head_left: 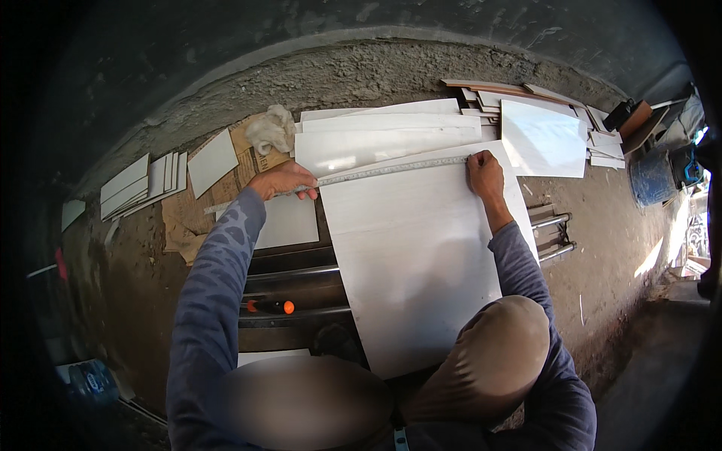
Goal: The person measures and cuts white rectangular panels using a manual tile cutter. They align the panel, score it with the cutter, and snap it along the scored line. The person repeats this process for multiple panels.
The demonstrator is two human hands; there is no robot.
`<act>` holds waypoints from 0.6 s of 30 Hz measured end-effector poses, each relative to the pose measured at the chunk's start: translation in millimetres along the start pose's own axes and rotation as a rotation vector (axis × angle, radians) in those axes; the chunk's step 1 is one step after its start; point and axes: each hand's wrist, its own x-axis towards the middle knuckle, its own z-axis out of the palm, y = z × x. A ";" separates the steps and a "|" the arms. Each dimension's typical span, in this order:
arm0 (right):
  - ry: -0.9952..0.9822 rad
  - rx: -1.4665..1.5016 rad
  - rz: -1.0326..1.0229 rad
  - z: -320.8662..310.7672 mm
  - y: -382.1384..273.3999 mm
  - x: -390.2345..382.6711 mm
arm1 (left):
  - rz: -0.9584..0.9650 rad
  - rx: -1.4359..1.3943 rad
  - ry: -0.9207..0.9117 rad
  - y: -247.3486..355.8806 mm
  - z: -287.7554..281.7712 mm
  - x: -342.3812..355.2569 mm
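A large white tile (410, 248) lies in front of me, its near end by my knees. Across its far part runs a straight measuring tape (395, 171), drawn taut between both hands. My left hand (284, 181) pinches the tape just off the tile's left edge, and a loose end of it seems to stick out past the hand. Near the tile's far right corner, my right hand (485, 177) is closed with its fingertips pressing the other end of the tape. Under the tile, partly covered, are the metal rails (293, 276) of what looks like a tile cutter.
More white tiles (387, 143) lie beyond, with stacked offcuts (526, 98) at the far right. At left are cut pieces (147, 180), brown cardboard (180, 218) and a pale rag (271, 130). An orange-ended handle (274, 307) lies by the rails. A blue bucket (650, 180) stands right.
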 end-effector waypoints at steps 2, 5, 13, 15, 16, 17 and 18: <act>0.001 -0.005 -0.003 -0.5 0.2 0.5 | -0.010 0.024 0.007 0.7 -0.7 1.0; -0.005 -0.011 -0.007 -0.5 0.2 1.6 | -0.021 0.015 0.007 0.4 -0.9 2.5; 0.007 -0.020 -0.046 2.8 -0.5 9.4 | 0.018 -0.046 -0.016 -2.3 -1.5 4.7; 0.004 -0.018 -0.043 3.5 -1.8 12.0 | 0.015 -0.042 -0.010 -2.2 -1.0 4.3; 0.002 -0.018 -0.040 3.7 -2.5 12.9 | 0.009 -0.036 -0.002 -2.1 -0.7 4.1; 0.001 -0.025 -0.038 3.8 -3.2 13.7 | 0.003 -0.026 0.007 -1.9 -0.4 4.0; 0.000 -0.032 -0.036 3.8 -3.9 14.1 | -0.002 -0.032 0.008 -1.7 -0.2 4.0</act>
